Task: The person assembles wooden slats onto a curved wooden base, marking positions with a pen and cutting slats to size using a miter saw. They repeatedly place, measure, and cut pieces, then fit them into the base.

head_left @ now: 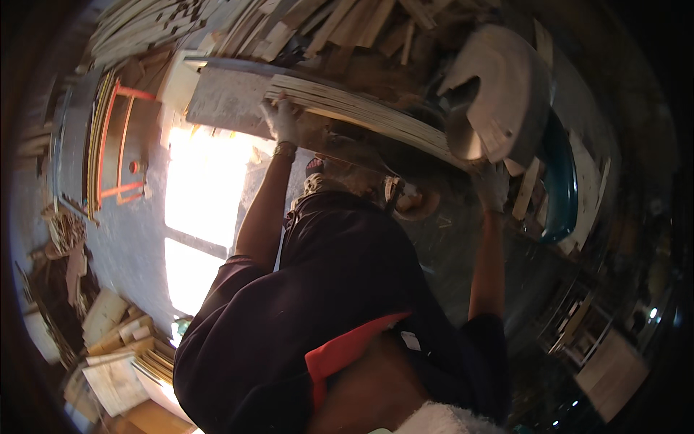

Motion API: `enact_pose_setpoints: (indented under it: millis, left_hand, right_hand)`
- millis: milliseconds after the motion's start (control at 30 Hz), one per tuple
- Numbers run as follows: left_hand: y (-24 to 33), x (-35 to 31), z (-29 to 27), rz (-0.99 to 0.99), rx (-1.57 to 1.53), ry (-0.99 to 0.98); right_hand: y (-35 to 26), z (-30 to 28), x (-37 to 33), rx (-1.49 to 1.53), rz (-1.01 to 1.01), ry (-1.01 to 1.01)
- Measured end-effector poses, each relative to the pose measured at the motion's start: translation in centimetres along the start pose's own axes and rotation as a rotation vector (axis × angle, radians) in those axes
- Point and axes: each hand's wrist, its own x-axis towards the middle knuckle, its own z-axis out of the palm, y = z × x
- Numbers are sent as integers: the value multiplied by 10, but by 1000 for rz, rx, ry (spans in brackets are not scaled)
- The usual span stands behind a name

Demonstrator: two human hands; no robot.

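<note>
Our left hand (pixel 280 123) pinched wood strips (pixel 369 114) along grey bench (pixel 228 90); right hand (pixel 490 188), grip we couldn't tell; lumber (pixel 350 27) heaped far side.

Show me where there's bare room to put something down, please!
The grey bench top looks bare left of the wood strips and left hand. Floor also looks bare below the orange frame in the picture, left of the bright sunlit patch. It's crowded around the right hand: saw guard, strips and teal tub are close.
</note>
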Motion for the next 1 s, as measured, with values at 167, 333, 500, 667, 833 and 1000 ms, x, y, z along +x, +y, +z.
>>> enact_pose_setpoints:
  millis: [167, 333, 500, 667, 833, 1000]
  left_hand:
    - [-14, 5, 2, -82, 111, 48]
    - [-18, 5, 20, -178, 42, 260]
    - [-22, 22, 34, -346, -762, 317]
    - [-33, 45, 16, -549, -1067, 126]
    - [-29, 57, 24, -735, -1062, 196]
    - [-28, 58, 31, -733, -994, 292]
  right_hand:
    - [5, -1, 5, -251, -104, 12]
    - [7, -3, 5, -175, 180, -146]
    - [5, -10, 0, -104, 216, -277]
    - [20, -6, -4, -28, 195, -406]
    - [31, -1, 5, -88, 111, -456]
    - [17, -6, 5, 128, 316, -481]
